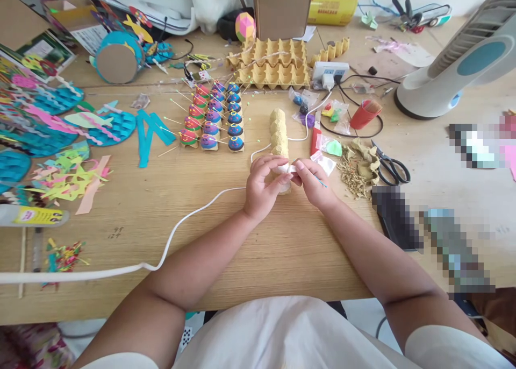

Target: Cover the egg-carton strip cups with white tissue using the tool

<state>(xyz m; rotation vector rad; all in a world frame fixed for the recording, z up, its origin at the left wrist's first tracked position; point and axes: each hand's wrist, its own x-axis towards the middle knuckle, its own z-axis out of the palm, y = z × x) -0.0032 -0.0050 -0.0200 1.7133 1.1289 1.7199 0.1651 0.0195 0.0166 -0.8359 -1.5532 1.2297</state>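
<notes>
Both hands meet over the near end of a pale yellow egg-carton strip (279, 132), which lies lengthwise on the wooden table. My left hand (264, 189) has its fingers and thumb closed on a small white piece (284, 168). Pinched around the right end of that same piece is my right hand (313, 182), with a thin blue tip poking out beside its fingers. Beyond the hands, to the left, stand three rows of painted carton cups (210, 128) with pins sticking out.
Scissors (392, 169), carton scraps (358, 170) and a black phone (397, 218) lie right of my hands. A white cable (177, 224) crosses the left side. Egg trays (274, 62), a power strip (330, 69) and a fan (455, 62) stand farther back.
</notes>
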